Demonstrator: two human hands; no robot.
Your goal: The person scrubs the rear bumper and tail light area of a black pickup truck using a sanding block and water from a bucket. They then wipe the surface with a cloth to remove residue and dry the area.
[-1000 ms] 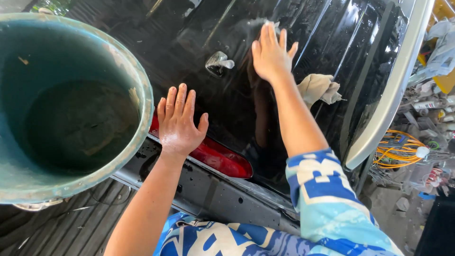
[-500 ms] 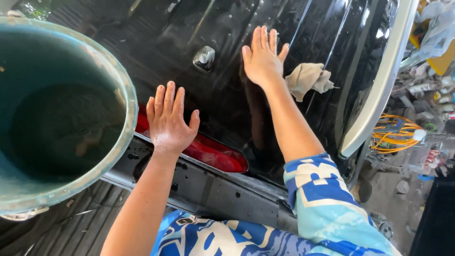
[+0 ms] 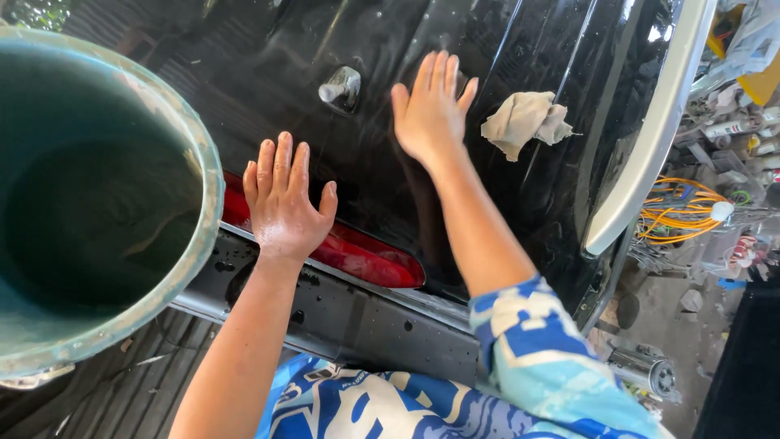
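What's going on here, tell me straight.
A person leans over a wet black vehicle panel with both bare hands flat and open on it. The left hand rests partly over the red light strip; the right hand lies higher up, near a chrome fitting. A crumpled beige rag lies on the panel just right of that hand, untouched. A large teal bucket stands at the left.

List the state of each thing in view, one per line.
left hand: open, flat on the black panel over the red light
right hand: open, flat on the panel
black panel: wet, glossy
rag: crumpled, lying on the panel
bucket: upright, dark water inside
red light: unlit
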